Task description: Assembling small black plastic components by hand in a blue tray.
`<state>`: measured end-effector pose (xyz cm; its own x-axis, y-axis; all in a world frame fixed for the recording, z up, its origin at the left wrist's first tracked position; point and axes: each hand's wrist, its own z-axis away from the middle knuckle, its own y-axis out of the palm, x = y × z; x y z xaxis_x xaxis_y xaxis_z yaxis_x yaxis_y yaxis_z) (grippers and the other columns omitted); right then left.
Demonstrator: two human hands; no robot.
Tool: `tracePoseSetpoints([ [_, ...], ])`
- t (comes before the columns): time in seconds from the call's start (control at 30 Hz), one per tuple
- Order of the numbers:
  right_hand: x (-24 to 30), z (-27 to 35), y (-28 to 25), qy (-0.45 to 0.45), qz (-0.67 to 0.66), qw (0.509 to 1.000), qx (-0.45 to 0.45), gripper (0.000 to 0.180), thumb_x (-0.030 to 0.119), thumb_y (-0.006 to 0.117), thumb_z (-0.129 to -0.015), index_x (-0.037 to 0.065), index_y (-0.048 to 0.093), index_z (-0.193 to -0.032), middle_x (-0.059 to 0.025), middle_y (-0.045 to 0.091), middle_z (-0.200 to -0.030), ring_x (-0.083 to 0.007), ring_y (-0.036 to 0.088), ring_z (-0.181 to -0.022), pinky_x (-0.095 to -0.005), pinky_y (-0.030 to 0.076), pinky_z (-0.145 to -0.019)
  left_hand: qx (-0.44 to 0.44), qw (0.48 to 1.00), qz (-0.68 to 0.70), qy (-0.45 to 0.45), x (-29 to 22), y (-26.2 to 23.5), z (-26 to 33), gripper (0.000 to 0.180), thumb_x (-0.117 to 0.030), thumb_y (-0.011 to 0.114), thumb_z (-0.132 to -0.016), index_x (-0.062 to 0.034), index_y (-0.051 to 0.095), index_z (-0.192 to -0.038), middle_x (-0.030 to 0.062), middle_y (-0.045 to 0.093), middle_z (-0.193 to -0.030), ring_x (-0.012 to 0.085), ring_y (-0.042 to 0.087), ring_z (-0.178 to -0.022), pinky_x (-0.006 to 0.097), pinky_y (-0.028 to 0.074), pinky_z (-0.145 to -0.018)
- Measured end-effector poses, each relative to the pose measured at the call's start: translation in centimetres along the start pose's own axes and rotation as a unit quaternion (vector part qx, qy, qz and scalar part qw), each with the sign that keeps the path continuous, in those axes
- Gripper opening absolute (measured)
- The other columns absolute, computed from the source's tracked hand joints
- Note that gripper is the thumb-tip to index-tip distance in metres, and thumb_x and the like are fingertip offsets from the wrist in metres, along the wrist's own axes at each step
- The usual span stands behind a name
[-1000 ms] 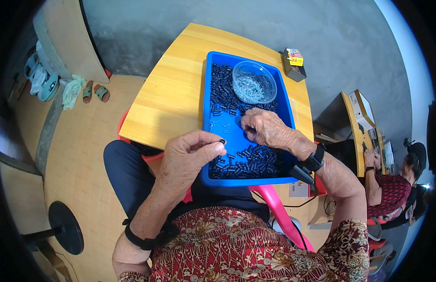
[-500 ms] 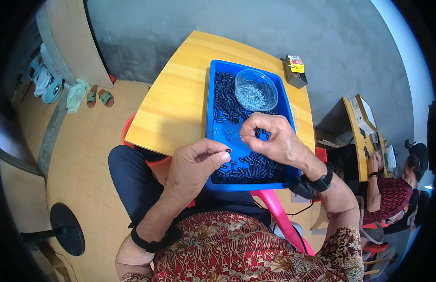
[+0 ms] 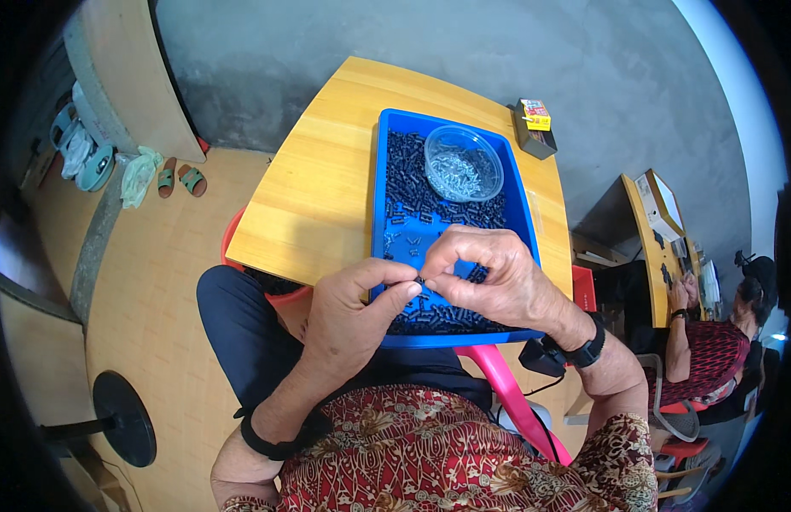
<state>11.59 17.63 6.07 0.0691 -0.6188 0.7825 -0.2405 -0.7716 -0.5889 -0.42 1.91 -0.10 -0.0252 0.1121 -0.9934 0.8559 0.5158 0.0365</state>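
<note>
Over the near half of a blue tray [image 3: 381, 192], my two hands meet fingertip to fingertip. Thumb and forefinger of my left hand [image 3: 344, 311] pinch a small black plastic piece [image 3: 419, 280]. My right hand [image 3: 502, 280] is closed in a pinch against that piece; whatever tiny thing its fingertips hold is hidden. Many loose black cylindrical pieces [image 3: 404, 171] fill the tray's far part, with more below my hands. A round clear tub [image 3: 500, 177] sits on them at the far right, holding small silvery screws [image 3: 455, 175]. A few silvery bits lie on the tray's bare blue bottom.
The tray stands on a yellow wooden table [image 3: 310, 188], against a grey wall. A dark box [image 3: 536, 141] with a yellow packet is at the table's far right. A pink chair part [image 3: 511, 388] shows below the tray. Another person [image 3: 703, 350] works at a desk on the right.
My right hand has moved left and slightly down, bringing its fingertips from a gap away to the black piece. My left hand keeps its pinch almost in place.
</note>
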Motion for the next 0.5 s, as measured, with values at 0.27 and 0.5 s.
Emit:
tracePoseSetpoints([
  [0.27, 1.4, -0.7, -0.9, 0.025, 0.093, 0.990, 0.108, 0.009, 0.004, 0.067, -0.080, 0.001, 0.058, -0.081, -0.0119, 0.061, -0.076, -0.0271, 0.061, -0.069, -0.0359, 0.048, -0.063, 0.002, 0.989, -0.114, 0.099, 1.0, 0.6, 0.2, 0.012, -0.006, 0.073, -0.079, -0.0017, 0.068, -0.089, 0.0094, 0.066, -0.082, 0.0231, 0.063, -0.077, 0.033, 0.048, -0.070],
  [0.5, 1.3, -0.4, -0.7, 0.093, 0.055, 0.990, 0.094, 0.011, 0.005, 0.068, -0.082, 0.001, 0.060, -0.088, -0.0103, 0.063, -0.077, -0.0232, 0.064, -0.073, -0.0337, 0.049, -0.064, 0.023, 0.997, -0.073, 0.025, 0.4, 0.1, 0.2, 0.012, -0.007, 0.071, -0.083, -0.0010, 0.068, -0.092, 0.0061, 0.067, -0.082, 0.0157, 0.062, -0.076, 0.029, 0.048, -0.069],
])
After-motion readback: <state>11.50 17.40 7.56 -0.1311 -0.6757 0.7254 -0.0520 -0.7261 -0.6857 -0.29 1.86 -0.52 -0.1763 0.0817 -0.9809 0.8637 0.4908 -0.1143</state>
